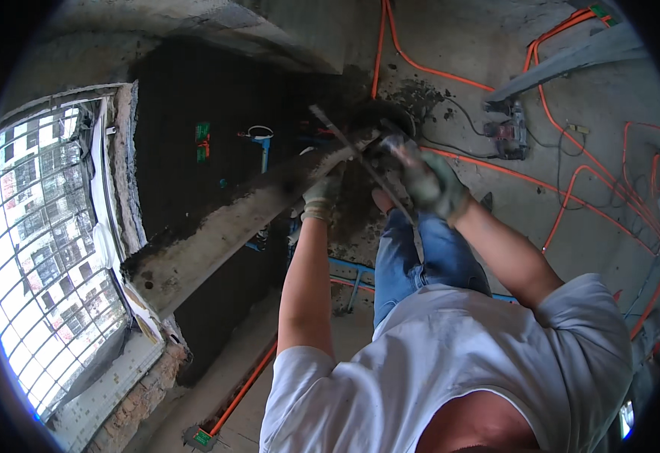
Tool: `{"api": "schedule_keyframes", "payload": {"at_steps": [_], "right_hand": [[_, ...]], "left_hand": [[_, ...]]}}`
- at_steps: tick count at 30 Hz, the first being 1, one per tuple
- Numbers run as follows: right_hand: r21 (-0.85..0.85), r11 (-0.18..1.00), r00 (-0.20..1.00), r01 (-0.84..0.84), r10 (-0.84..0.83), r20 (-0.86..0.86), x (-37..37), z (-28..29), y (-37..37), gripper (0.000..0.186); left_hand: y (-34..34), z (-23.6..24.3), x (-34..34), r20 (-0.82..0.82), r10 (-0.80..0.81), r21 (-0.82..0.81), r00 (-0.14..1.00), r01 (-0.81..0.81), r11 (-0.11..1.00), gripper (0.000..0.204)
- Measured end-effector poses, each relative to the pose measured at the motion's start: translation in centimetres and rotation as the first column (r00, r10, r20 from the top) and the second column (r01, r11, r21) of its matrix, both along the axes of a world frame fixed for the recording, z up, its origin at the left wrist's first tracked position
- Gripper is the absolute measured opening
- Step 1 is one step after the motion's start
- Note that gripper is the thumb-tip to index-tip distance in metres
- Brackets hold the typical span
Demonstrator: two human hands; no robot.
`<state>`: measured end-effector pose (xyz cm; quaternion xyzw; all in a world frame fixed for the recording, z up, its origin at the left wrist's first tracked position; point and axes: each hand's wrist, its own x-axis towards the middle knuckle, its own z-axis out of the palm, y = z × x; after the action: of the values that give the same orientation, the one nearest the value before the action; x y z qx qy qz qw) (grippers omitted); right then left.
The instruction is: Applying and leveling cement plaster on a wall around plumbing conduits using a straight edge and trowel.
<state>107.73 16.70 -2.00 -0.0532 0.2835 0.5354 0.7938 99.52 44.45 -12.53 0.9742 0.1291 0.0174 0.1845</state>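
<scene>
My gloved left hand [321,198] is closed round the lower edge of a long mortar-smeared straightedge [217,240], near its far right end. The straightedge runs down to the left, toward the window, with dark wet mortar along its upper edge. My gloved right hand [443,189], somewhat smeared by motion, grips a tool that looks like a plastering trowel. The thin, dark trowel [379,180] is seen edge-on and slants across the straightedge's end. Beyond my hands sits a round dark bucket [411,117], partly hidden, its contents hard to make out.
A barred window [50,257] with a broken edge stands left beside a dark wall [168,166] carrying a blue pipe fitting [264,151]. Orange conduits [496,167] cross the concrete floor. A power tool [507,134] with a cable lies at right, below a grey beam [572,66].
</scene>
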Motion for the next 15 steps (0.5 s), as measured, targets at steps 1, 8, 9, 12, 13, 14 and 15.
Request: {"api": "schedule_keyframes", "payload": {"at_steps": [1,8,9,12,13,14,15], "right_hand": [[0.104,0.994,0.979,0.023,-0.001,-0.202,1.4,-2.6,1.2,0.034],[0.501,0.861,0.987,-0.093,0.145,-0.066,0.4,-5.1,-2.6,0.04],[0.382,0.916,0.986,-0.119,0.153,-0.06,0.3,-4.6,-3.1,0.039],[0.328,0.931,0.977,-0.162,0.197,-0.078,0.8,-3.7,-3.9,0.039],[0.461,0.871,0.985,-0.17,0.159,0.064,1.1,-3.9,-3.9,0.04],[0.179,0.955,0.972,-0.236,0.228,0.065,1.2,-3.9,-4.7,0.043],[0.147,0.956,0.967,-0.256,0.251,0.05,1.4,-4.1,-5.4,0.041]], "left_hand": [[0.1,-0.2,-0.2,0.018,0.002,-0.016,1.0,-0.002,1.0,0.035],[2.0,0.3,-2.8,0.059,0.16,-0.392,0.985,-0.124,0.911,0.041],[2.4,1.2,-3.5,0.083,0.165,-0.443,0.983,-0.112,0.89,0.039],[3.2,4.9,-5.6,0.115,0.028,-0.025,0.993,-0.026,0.999,0.031],[3.9,6.5,-6.2,0.162,-0.045,0.001,0.986,0.045,0.999,0.03],[4.0,8.1,-7.2,0.189,-0.069,0.0,0.98,0.07,0.998,0.035],[4.1,9.6,-8.4,0.198,0.027,-0.148,0.98,0.003,0.989,0.04]]}}
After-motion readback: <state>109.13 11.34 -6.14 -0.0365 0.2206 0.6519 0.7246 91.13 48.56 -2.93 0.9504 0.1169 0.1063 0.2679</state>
